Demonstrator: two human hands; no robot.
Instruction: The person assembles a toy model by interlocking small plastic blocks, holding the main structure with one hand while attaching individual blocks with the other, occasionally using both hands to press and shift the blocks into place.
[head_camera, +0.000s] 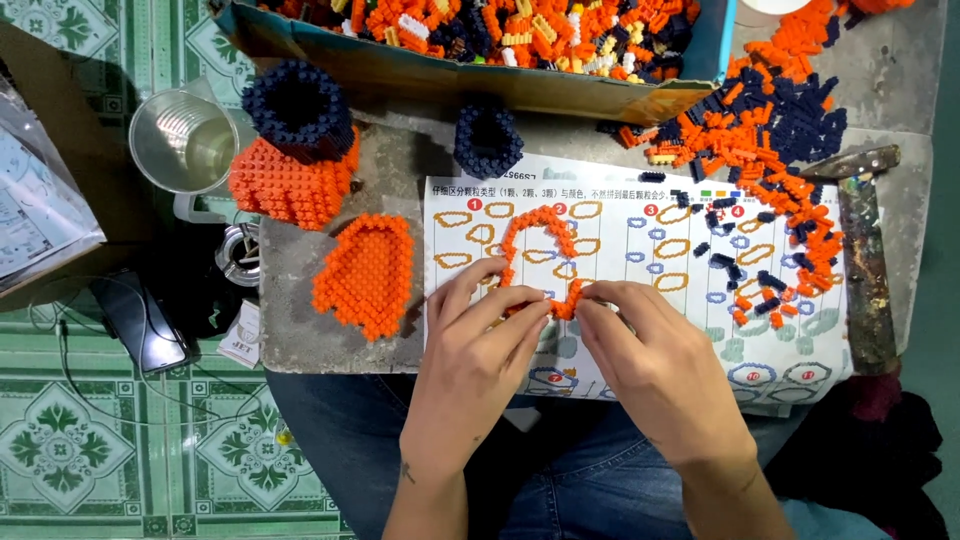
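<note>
home hobby spot: patterned floor tiles, box of tiny bricks, concrete slab as desk.

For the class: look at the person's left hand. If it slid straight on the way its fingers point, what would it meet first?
The left hand points up and right, fingers already touching the orange brick outline on the instruction sheet; that loop comes first, probably then loose orange and navy bricks.

My fingers cover the lower edge of the orange brick ring; cardboard box of mixed bricks cut off at top; instruction sheet print too small.
</note>
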